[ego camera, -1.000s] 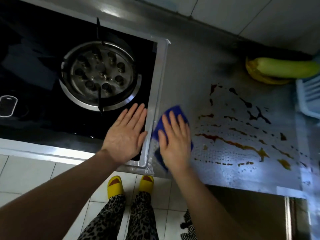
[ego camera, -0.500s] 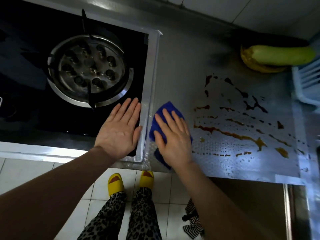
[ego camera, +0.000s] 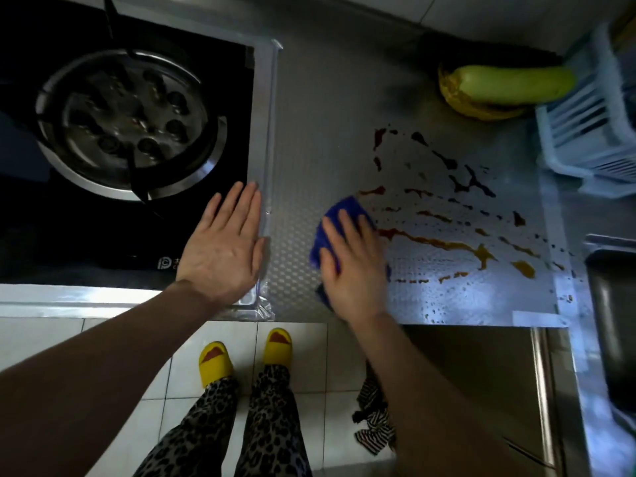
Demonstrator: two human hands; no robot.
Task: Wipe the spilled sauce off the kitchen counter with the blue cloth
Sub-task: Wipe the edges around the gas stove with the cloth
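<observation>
Wiping begins at the spill's edge

Our flat right hand (ego camera: 354,263) presses the folded blue cloth (ego camera: 344,211); left hand (ego camera: 223,246) rests flat; brown sauce streaks (ego camera: 447,241) lie rightward, needing sweeps.

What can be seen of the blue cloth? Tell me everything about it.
The blue cloth is a deep royal blue, soft-looking fabric, bunched or folded into a small pad. It lies flat on the dimpled metal counter, near the front edge and to the right of the stove. The right hand presses on it with straight fingers and hides most of it; only its far corner, left edge and a bit near the wrist show. Its far right edge sits at the left end of the sauce streaks. Motion blur hides any weave.
</observation>
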